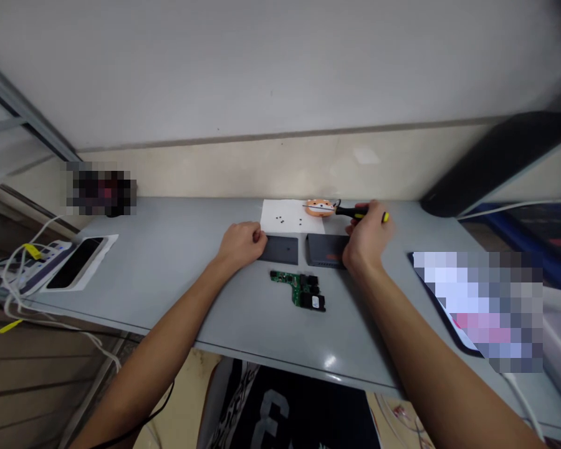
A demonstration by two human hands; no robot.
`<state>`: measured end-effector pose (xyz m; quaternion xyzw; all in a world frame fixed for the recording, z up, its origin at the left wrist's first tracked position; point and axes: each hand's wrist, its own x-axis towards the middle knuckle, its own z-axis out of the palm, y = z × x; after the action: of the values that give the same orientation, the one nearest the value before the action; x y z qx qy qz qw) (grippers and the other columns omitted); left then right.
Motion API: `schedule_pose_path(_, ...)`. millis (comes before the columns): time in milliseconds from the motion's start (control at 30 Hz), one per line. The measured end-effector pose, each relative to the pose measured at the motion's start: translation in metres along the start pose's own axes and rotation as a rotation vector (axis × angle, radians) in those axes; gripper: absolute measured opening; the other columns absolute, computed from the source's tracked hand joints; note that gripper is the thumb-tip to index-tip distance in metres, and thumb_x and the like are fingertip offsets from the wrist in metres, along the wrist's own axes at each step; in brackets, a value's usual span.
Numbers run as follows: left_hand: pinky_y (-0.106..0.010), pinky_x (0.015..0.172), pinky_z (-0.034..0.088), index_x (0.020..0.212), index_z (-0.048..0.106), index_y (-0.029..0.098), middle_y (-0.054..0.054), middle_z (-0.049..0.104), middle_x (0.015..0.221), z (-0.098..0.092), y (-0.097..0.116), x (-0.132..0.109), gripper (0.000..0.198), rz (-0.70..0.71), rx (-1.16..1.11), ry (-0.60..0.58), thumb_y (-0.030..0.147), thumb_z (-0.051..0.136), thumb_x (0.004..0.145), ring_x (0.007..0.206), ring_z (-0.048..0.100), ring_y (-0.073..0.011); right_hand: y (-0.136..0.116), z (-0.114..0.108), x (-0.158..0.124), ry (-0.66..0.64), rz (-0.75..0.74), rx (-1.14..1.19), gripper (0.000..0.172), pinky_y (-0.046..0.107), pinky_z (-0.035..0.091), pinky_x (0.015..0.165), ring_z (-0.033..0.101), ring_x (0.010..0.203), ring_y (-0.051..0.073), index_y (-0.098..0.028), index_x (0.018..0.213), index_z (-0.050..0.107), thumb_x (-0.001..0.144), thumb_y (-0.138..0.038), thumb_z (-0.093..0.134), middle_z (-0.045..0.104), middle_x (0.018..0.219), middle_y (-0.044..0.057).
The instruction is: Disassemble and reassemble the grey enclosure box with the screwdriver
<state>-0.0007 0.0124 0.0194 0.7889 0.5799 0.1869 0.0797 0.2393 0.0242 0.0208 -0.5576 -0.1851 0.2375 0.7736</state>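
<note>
Forearms; circuit board before dark case

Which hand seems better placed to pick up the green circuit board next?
Probably the left hand: no tool shows in it, and it's at the dark flat panel's edge, near the circuit board. The right hand grips a screwdriver.

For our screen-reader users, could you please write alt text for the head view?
A person's right hand holds a screwdriver beside a dark casing; the left hand is at a flat panel. A green circuit board lies in front, small dark pieces on white paper behind.
</note>
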Motion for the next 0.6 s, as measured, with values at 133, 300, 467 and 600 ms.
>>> schedule_pose_path(133, -0.033, 0.068, 0.037, 0.068, 0.054, 0.02, -0.004, 0.07, 0.08, -0.0013, 0.0015, -0.0003, 0.026, 0.01, 0.019, 0.001, 0.025, 0.052, 0.094, 0.069, 0.055, -0.0176, 0.001, -0.0012, 0.0001, -0.011, -0.002, -0.005, 0.021, 0.026, 0.032, 0.044, 0.046, 0.055, 0.011, -0.022, 0.07, 0.064, 0.083, -0.035, 0.053, 0.052, 0.065, 0.0)
schedule_pose_path(300, -0.033, 0.068, 0.036, 0.067, 0.053, 0.02, -0.003, 0.069, 0.078, -0.0015, 0.0017, -0.001, 0.027, 0.023, 0.021, 0.008, 0.025, 0.051, 0.094, 0.067, 0.054, -0.0174, 0.0006, -0.0013, -0.0001, -0.02, -0.002, 0.003, 0.021, 0.026, 0.033, 0.045, 0.045, 0.055, 0.012, -0.022, 0.069, 0.063, 0.084, -0.034, 0.053, 0.051, 0.064, -0.001)
schedule_pose_path(467, -0.034, 0.071, 0.039, 0.07, 0.057, 0.02, -0.005, 0.07, 0.081, -0.003, 0.0026, -0.0012, 0.027, 0.011, 0.009, -0.014, 0.026, 0.051, 0.095, 0.07, 0.056, -0.0187, -0.0017, -0.0007, -0.0017, -0.013, 0.003, 0.002, 0.021, 0.026, 0.033, 0.045, 0.046, 0.055, 0.011, -0.022, 0.069, 0.063, 0.084, -0.032, 0.053, 0.052, 0.065, 0.0)
schedule_pose_path(600, -0.034, 0.072, 0.039, 0.071, 0.06, 0.02, -0.006, 0.07, 0.082, -0.0027, 0.0026, -0.0008, 0.026, 0.006, 0.012, -0.013, 0.025, 0.051, 0.095, 0.071, 0.057, -0.0195, -0.0025, -0.001, -0.002, -0.016, 0.013, -0.006, 0.021, 0.026, 0.033, 0.045, 0.046, 0.056, 0.012, -0.022, 0.069, 0.063, 0.084, -0.031, 0.053, 0.051, 0.065, 0.0)
